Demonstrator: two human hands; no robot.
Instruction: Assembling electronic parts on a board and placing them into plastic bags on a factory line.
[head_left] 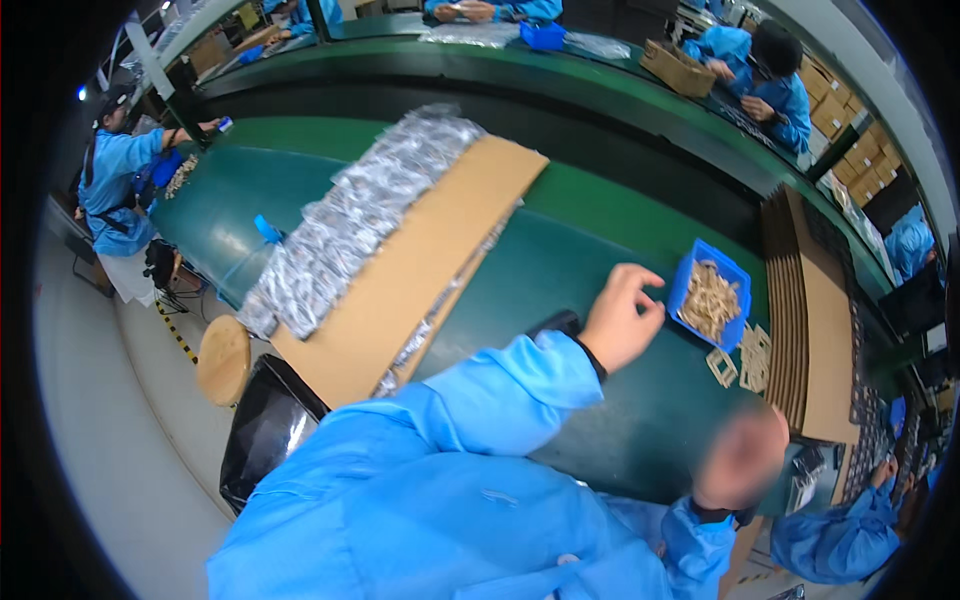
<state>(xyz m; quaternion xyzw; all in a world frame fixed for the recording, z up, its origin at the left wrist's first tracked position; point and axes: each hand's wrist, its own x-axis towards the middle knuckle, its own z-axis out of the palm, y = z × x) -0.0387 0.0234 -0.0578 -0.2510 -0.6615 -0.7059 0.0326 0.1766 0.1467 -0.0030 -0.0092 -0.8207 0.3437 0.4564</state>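
On near-right part of green surface [620, 430]: blue bin [724, 260] full of small tan frames [710, 303], L hand [622, 325] just left of it. L grip narrow: fingers curled, small gap btwn thumb & forefinger, both pointing at bin. Dark obj [555, 324] partly hidden by L wrist, can't ID. R hand [740, 460] is blurred, nearer the person, below the loose frames; can't tell if R grip is wide, narrow or holding smth. Loose tan frames [755, 360] lie flat just near side of bin, 1 single frame [721, 367] at their left. Right of these: stack of brown cardboard sheets [815, 330], standing on edge. Left of L hand: long cardboard sheet [430, 240] flat on surface, w/ row of clear-wrapped items [350, 215] along its far-left side. Blue strip [267, 229] left of the row. Near left, off surface: round wooden stool [223, 362] & black-lined bin [270, 420]. Co-worker [118, 180] far left, another co-worker [785, 85] far right beside open carton [676, 68], both in blue.
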